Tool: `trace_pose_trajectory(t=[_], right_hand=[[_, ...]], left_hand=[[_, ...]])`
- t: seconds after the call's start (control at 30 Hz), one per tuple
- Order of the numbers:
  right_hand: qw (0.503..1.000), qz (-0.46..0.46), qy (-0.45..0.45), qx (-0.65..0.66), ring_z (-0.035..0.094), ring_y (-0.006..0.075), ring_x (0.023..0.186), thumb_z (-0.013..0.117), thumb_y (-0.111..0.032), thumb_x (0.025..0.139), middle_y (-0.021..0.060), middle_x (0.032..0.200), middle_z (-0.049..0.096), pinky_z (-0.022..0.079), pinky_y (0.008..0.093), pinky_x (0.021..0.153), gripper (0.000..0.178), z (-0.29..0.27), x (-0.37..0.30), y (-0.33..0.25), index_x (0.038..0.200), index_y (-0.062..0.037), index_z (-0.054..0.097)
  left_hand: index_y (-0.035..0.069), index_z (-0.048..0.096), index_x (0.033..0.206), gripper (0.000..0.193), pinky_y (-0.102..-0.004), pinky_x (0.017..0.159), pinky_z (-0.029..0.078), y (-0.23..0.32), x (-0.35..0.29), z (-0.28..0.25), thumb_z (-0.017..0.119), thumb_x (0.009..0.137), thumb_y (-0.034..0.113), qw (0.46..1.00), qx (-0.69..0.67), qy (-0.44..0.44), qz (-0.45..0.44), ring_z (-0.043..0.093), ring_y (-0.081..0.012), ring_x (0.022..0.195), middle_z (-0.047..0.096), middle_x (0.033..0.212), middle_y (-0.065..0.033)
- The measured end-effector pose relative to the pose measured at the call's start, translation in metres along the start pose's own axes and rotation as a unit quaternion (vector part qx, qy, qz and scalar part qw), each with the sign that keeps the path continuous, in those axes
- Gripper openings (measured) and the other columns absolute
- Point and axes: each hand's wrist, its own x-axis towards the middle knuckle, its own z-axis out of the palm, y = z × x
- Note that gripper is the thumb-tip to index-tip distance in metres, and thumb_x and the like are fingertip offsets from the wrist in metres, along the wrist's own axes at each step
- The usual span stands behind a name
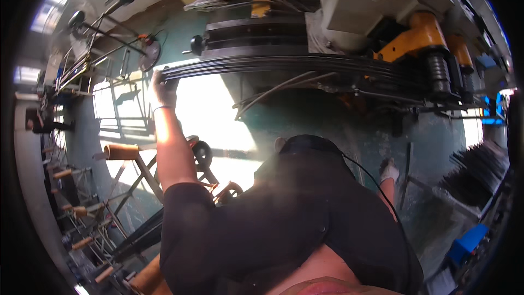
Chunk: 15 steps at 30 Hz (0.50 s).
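Head view: gloved left hand up at the left, fingers curled around the end of the long bundle of dark metal rods running rightward into the orange-and-white machine; gloved right hand hangs low, grip unreadable.

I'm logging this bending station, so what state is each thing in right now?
left hand: gloved, raised, gripping the rod bundle's end
right hand: gloved, hanging low, holding nothing visible
rod bundle: lying level across the machine
orange bending head: sitting over the bundle's right end
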Motion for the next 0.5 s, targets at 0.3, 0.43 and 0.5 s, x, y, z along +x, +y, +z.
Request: trace_pose_trajectory(t=[0.3, 0.43, 0.5], right_hand=[[0.998, 0.038, 0.012, -0.049, 0.070, 0.0200, 0.078, 0.067, -0.038, 0.104, 0.0086, 0.095, 0.077, 0.055, 0.0361, 0.065, 0.039, 0.051, -0.049, -0.049, 0.109, -0.0007, 0.076], [0.996, 0.001, -0.002, -0.091, 0.069, 0.0199, 0.075, 0.067, -0.038, 0.105, 0.0082, 0.091, 0.075, 0.054, 0.0342, 0.063, 0.038, 0.056, -0.043, -0.049, 0.107, -0.0011, 0.076], [0.987, -0.074, 0.032, -0.139, 0.069, 0.0196, 0.075, 0.067, -0.038, 0.105, 0.0084, 0.090, 0.075, 0.054, 0.0334, 0.063, 0.038, 0.031, -0.021, -0.020, 0.105, -0.0011, 0.076]], left_hand=[[0.006, 0.065, 0.138, 0.038, -0.0572, 0.104, 0.059, 0.025, -0.035, 0.000, 0.061, 0.109, 0.030, 0.995, 0.099, -0.024, -0.023, 0.069, -0.0377, 0.122, 0.069, 0.136, -0.0159], [-0.001, 0.065, 0.140, 0.041, -0.0529, 0.113, 0.055, 0.034, 0.005, -0.034, 0.057, 0.111, 0.027, 0.999, -0.017, -0.010, -0.048, 0.066, -0.0342, 0.131, 0.068, 0.141, -0.0192], [-0.003, 0.071, 0.131, 0.034, -0.0498, 0.113, 0.056, 0.011, 0.018, -0.010, 0.059, 0.108, 0.020, 0.995, -0.044, 0.081, -0.044, 0.069, -0.0326, 0.125, 0.073, 0.134, -0.0201]])
